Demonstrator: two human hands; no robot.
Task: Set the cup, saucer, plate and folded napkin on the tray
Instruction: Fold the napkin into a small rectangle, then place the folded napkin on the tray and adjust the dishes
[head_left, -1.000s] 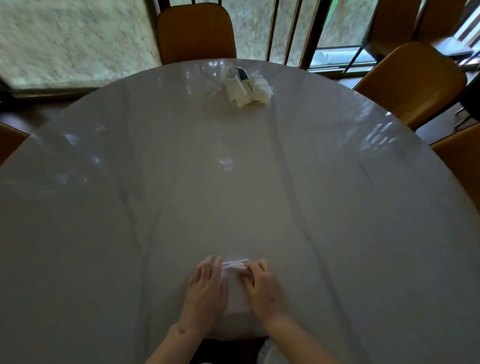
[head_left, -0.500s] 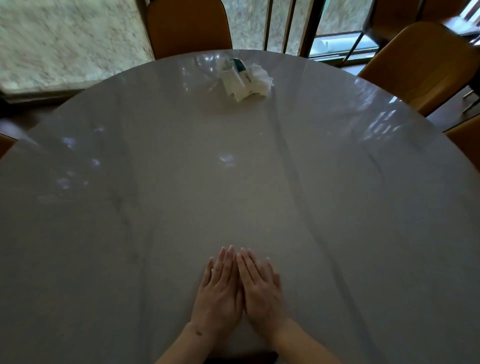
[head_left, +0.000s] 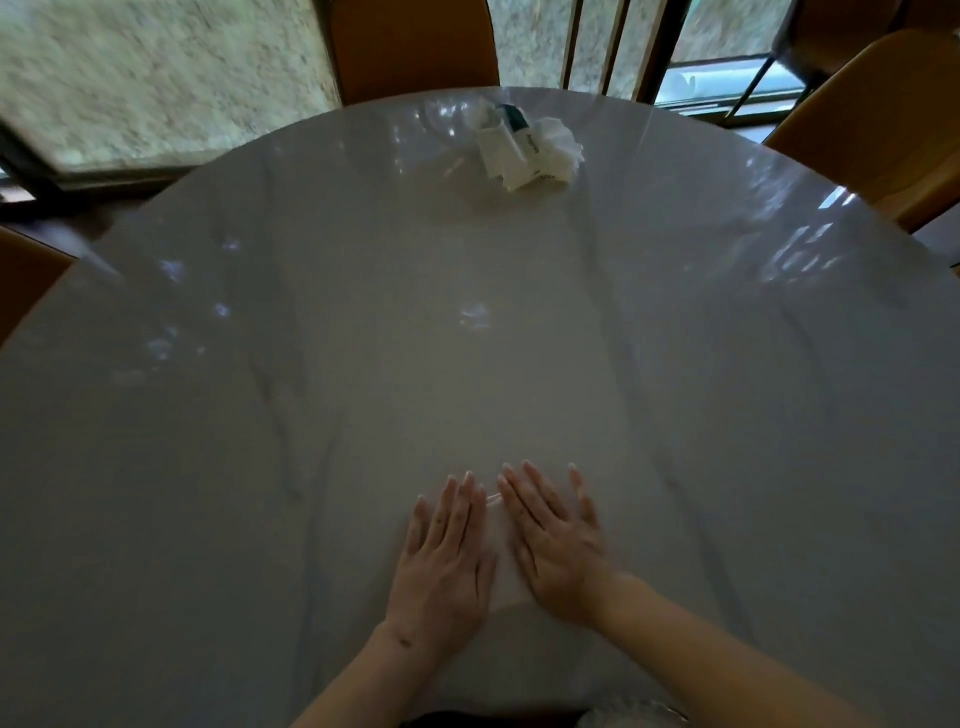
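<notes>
Both hands lie flat on the pale, marbled worktop (head_left: 363, 364) at about 6 o'clock, close to its near edge. The left hand (head_left: 441, 566) has its fingers straight and close together, palm down. The right hand (head_left: 558, 551) is also palm down, fingers straight and slightly fanned. Neither grip is closed on anything: both are spread open and pressing downward.

Between and under the two hands lies the folded napkin (head_left: 501, 569), white and hard to tell from the worktop. A narrow strip of it shows in the gap between the palms, and a thin folded edge peeks out just beyond the fingertips. The left hand covers its left part, the right hand its right part.

At about 12 o'clock, well apart from the hands and near the far edge of the worktop, sits a loose pile of white paper packets and tissues (head_left: 524, 150), with a dark green piece at the top. There is small printing on the packets, but it is too blurred to read.

Orange-brown chairs stand around the worktop: one (head_left: 410, 47) at 12 o'clock, one (head_left: 878, 114) at 2 o'clock, and part of another (head_left: 26, 280) at 9 o'clock. Behind them are window frames and a rough, speckled surface outside.
</notes>
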